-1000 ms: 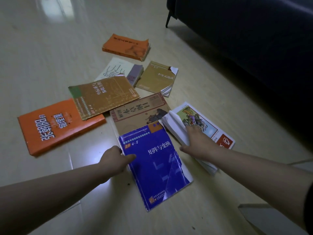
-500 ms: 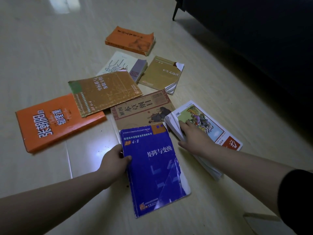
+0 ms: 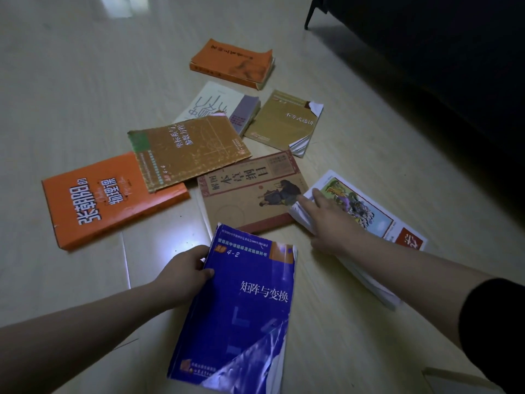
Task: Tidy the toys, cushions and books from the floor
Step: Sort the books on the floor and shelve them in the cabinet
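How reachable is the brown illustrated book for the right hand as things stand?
Probably yes. The right hand rests on the white picture book, its fingertips beside the brown illustrated book, whose cover lies mostly bare; only the blue book in the left hand covers its near edge.

With the middle book [image 3: 250, 194] as the dial's centre, the 4-2 book [image 3: 241, 302] lies at 6 o'clock, its far edge crossing in front of the middle book's near edge. The left hand [image 3: 181, 277] grips the 4-2 book's 9 o'clock side. The rightmost book [image 3: 369, 217] sits at 3 o'clock, and the right hand [image 3: 326, 223] rests on its nearest-to-centre corner. At 10 o'clock the 4-4 book [image 3: 187, 152] lies partly on the leftmost book [image 3: 108, 200] and partly on the half-covered book [image 3: 216, 103]. The one-o'clock book [image 3: 284, 120] lies just beside that one. The farthest book [image 3: 233, 62] lies at 12 o'clock, apart from the others. The sofa [image 3: 426, 52] stands at 2 o'clock, well apart.
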Action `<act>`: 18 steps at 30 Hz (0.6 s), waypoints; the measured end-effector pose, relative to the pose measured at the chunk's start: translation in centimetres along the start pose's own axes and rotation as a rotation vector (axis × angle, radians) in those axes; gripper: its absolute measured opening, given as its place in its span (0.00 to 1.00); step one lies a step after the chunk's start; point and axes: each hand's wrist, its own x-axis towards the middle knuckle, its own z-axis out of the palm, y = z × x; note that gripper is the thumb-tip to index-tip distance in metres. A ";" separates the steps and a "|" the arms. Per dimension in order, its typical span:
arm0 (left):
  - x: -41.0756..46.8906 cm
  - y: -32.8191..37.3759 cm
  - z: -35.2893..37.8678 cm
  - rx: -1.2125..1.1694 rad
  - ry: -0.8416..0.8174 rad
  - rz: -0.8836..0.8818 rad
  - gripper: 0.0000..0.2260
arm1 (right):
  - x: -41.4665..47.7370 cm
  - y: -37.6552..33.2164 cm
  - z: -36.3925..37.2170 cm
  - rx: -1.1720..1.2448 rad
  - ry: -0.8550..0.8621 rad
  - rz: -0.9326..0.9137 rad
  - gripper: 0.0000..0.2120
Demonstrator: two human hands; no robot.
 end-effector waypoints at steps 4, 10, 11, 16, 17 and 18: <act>0.4 0.1 -0.4 0.031 0.013 0.007 0.10 | -3.5 1.3 1.6 -0.022 0.017 -0.060 0.41; 0.5 0.2 -0.4 0.069 0.049 0.017 0.11 | -9.4 3.0 4.3 -0.084 0.022 -0.133 0.21; 0.5 0.4 -0.3 0.068 0.048 0.025 0.11 | -10.3 3.1 4.5 -0.107 0.024 -0.127 0.21; 0.0 1.5 -0.1 0.102 -0.030 0.085 0.12 | -10.8 2.7 2.7 -0.147 0.108 -0.044 0.17; 0.0 1.7 -0.2 0.148 -0.030 0.104 0.11 | -10.2 2.5 2.2 -0.091 0.163 -0.012 0.15; 0.0 2.0 -0.4 0.215 -0.006 0.124 0.12 | -9.5 2.2 1.8 -0.037 0.223 0.012 0.14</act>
